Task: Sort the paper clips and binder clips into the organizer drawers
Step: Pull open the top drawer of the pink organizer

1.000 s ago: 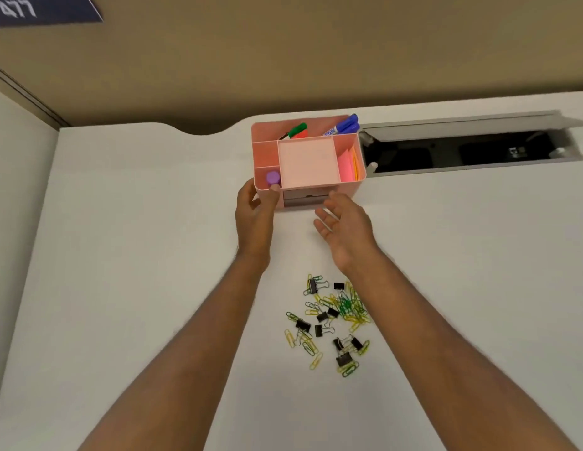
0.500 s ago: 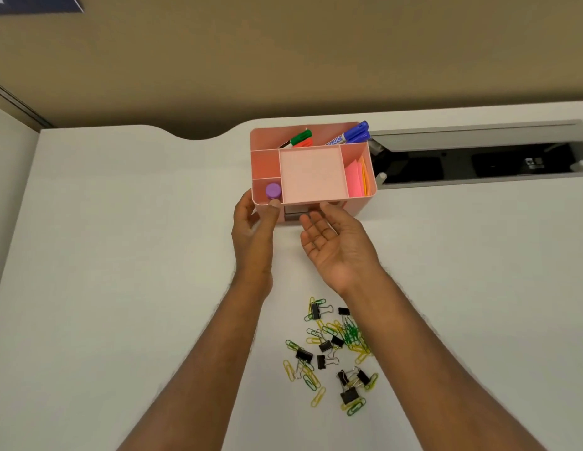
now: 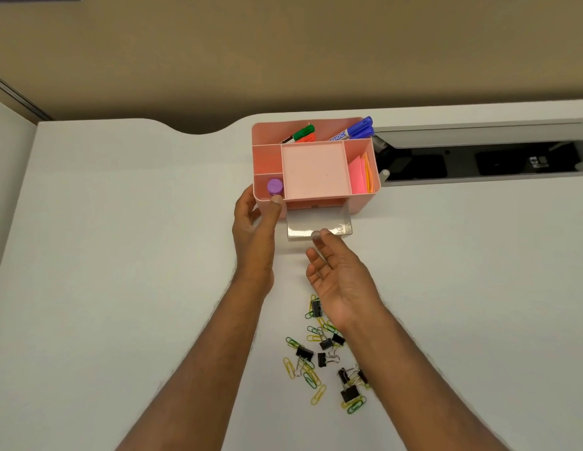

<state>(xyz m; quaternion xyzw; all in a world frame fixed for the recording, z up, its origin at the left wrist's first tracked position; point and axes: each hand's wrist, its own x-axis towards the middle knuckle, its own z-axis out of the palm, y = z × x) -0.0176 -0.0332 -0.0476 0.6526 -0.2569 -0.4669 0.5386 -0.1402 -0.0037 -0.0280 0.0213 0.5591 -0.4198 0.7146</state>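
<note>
A pink desk organizer (image 3: 362,203) stands at the far middle of the white desk. Its clear drawer (image 3: 311,222) sticks out of the front, partly open and looking empty. My left hand (image 3: 255,232) grips the organizer's front left corner, thumb on the rim. My right hand (image 3: 340,276) is palm up, with its fingertips pinching the small knob on the drawer's front. Closer to me lies a loose pile of clips: black binder clips (image 3: 305,352) mixed with yellow and green paper clips (image 3: 318,394). My right wrist hides part of the pile.
The organizer's top holds green, red and blue markers (image 3: 357,130), pink and orange sticky notes (image 3: 360,175) and a purple cap (image 3: 275,187). An open cable tray (image 3: 479,162) cuts into the desk at the right. A curved notch (image 3: 199,130) marks the far edge.
The drawer has slid out toward me, drawn by my right hand. My left hand stays on the organizer's corner. The view has tilted, so the clip pile sits lower.
</note>
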